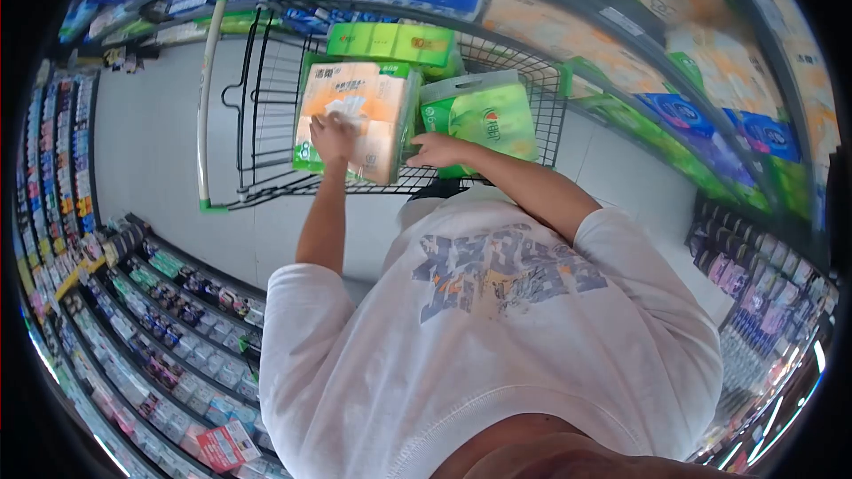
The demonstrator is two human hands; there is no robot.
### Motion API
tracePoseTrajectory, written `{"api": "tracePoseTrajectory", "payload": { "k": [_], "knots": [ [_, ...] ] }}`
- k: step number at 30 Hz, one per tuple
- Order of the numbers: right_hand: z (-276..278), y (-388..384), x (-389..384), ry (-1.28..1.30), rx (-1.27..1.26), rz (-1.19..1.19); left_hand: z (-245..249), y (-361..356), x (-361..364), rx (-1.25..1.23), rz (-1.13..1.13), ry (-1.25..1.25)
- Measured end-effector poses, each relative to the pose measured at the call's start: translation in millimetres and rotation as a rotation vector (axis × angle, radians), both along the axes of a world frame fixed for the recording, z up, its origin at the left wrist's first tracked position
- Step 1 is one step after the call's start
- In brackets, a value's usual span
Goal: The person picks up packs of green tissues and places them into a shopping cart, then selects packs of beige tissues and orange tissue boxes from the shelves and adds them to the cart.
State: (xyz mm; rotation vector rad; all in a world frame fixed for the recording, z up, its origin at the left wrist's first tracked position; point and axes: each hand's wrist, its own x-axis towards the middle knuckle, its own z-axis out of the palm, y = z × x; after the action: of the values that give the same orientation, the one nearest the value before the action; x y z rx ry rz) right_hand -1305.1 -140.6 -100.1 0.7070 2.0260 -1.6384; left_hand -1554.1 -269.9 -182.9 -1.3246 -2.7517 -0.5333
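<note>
A peach-and-green pack of tissues (377,93) lies on top of the goods in a black wire shopping cart (257,120). My left hand (334,137) rests on its printed upper face with the fingers apart. At the pack's right side, my right hand (433,150) has its fingers and thumb closed around the plastic edge; the fingertips are partly hidden. Right of it sits a green tissue pack with a carrying handle (493,117), under my right forearm. Another long green tissue pack (390,43) lies along the cart's far side.
The cart's push bar (206,106) is at the left. Shelves of tissue packs (568,31) run close along the cart's far side and right. Racks of small packaged goods (177,319) stand at the lower left, with more hanging goods (754,288) at the right. Pale floor tiles (160,142) lie between.
</note>
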Motion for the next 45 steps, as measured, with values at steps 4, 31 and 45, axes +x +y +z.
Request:
{"api": "tracePoseTrajectory", "payload": {
  "k": [4, 31, 45],
  "knots": [
    [-36.6, 25.3, 51.6, 0.036, 0.28, -0.173, 9.0, 10.6, 56.3, 0.099, -0.11, -0.206],
    [63.3, 209.7, 522.2, 0.174, 0.597, -1.649, 263.7, 375.2, 417.4, 0.408, -1.015, -0.32],
    [219.4, 359.1, 583.5, 0.508, 1.2, -1.525, 330.2, 490.6, 530.0, 0.287, -0.865, -0.796]
  ]
}}
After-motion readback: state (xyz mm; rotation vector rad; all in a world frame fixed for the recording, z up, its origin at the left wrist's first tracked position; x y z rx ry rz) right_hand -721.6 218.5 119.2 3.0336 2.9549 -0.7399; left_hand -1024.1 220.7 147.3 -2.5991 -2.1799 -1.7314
